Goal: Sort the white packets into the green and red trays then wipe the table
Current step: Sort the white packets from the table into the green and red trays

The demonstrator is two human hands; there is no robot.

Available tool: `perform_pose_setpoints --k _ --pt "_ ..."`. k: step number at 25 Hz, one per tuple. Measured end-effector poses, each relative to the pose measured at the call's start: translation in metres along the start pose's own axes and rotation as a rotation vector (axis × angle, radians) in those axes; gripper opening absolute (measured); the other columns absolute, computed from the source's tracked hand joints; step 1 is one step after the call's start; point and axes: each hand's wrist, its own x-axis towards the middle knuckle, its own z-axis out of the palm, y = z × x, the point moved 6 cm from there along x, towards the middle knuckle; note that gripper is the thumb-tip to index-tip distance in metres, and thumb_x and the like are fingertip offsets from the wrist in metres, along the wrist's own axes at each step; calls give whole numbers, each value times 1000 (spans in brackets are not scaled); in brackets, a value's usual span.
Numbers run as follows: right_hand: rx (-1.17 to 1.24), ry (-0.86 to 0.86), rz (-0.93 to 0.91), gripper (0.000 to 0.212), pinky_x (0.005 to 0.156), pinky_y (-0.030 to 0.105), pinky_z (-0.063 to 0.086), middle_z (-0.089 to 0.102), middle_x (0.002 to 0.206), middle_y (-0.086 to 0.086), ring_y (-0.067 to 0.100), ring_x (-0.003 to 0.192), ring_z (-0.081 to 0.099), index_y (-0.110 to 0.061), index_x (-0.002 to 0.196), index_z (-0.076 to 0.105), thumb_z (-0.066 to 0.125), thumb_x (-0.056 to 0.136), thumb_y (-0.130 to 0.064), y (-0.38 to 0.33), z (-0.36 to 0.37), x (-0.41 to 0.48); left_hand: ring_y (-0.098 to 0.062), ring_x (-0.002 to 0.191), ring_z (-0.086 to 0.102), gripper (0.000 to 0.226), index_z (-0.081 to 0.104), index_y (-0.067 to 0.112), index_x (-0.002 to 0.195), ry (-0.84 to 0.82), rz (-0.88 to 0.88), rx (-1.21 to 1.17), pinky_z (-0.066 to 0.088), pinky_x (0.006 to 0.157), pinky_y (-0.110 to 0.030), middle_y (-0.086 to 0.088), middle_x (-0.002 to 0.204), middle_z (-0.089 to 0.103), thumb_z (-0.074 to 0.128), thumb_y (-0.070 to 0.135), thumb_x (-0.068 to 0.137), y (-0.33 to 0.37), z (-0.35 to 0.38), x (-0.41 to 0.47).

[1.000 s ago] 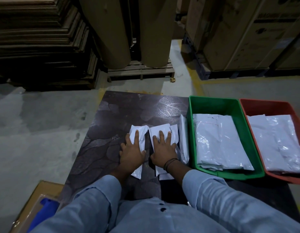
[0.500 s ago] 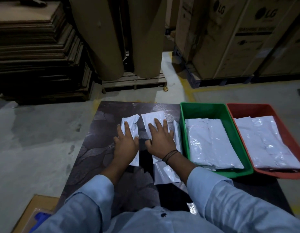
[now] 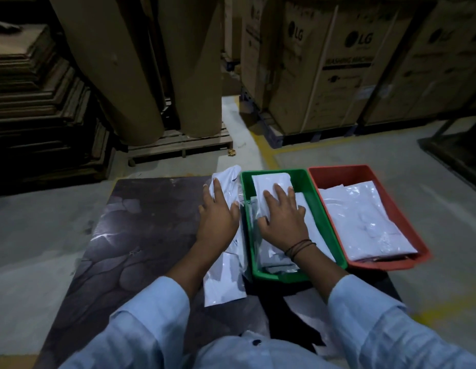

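The green tray point(image 3: 298, 177) sits on the right part of the dark desk point(image 3: 141, 222), and everything else is placed against it. The right hand point(image 3: 283, 217) is inside the green tray, lying flat with straight, spread fingers on a white packet point(image 3: 271, 181) whose far end reaches toward the tray's far wall. That packet lies on top of a pile of packets point(image 3: 274, 258) that fills the tray down to its near wall. The thumb rests at the packet's left edge; whether it hooks under it cannot be told. A dark thread bracelet point(image 3: 298, 247) circles the right wrist, above the near part of the tray.

Just left of the green tray, the left hand point(image 3: 218, 219) is also open, palm down with fingers straight, pressing on loose packets point(image 3: 223, 283) that lie on the desk along the tray's left wall. How many are there is unclear.

Touching the right side of the green tray is the red tray point(image 3: 338, 177), which holds its own packet stack point(image 3: 364, 222). Light blue sleeves point(image 3: 151, 310) cover both forearms, nearer the person than the tray.

Beyond the green tray, on the floor, stand tall brown rolls point(image 3: 125, 75) on a wooden pallet point(image 3: 178, 145) and printed cardboard boxes point(image 3: 338, 75)
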Motion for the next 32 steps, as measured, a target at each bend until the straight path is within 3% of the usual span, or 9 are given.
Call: perform_pose_setpoints --k 6,12,16,19,25,32 --pt "-133 -198 48 74 121 57 6 8 164 18 45 150 -2 -18 156 19 48 92 -42 79 18 -1 -48 140 32 73 2 18 162 -60 13 37 34 112 -49 -14 166 8 40 43 104 66 49 -16" --pt "-173 -328 -52 68 122 54 10 9 161 28 48 148 6 -6 153 19 33 95 -37 98 50 -4 -47 143 28 75 1 14 162 -64 -45 138 36 111 -50 -18 164 11 40 43 105 84 65 -19" --pt "-191 -346 -76 81 122 55 6 4 161 30 50 148 3 -3 155 14 23 84 -40 102 55 -5 -49 142 28 74 2 11 161 -59 -52 185 35 113 -52 -21 165 8 37 43 106 97 71 -14" --pt "-187 -358 -105 78 122 53 5 1 161 29 48 149 -1 -4 156 10 39 92 -38 103 56 -3 -47 144 26 75 8 8 160 -112 -107 270 32 114 -51 -23 166 5 39 47 104 92 89 -15" --pt "-207 -347 -127 75 123 52 0 -3 161 31 47 149 -4 -4 157 8 39 97 -39 103 59 -5 -46 153 -5 72 -3 5 160 -191 7 380 4 125 -52 -27 164 -16 31 39 107 77 139 -27" --pt "-172 -328 -104 68 123 52 -2 -7 161 29 46 149 -8 -6 157 6 30 100 -35 104 64 -7 -45 153 -1 76 -4 3 159 -178 -50 243 8 125 -50 -31 163 -15 34 41 105 66 154 -25"
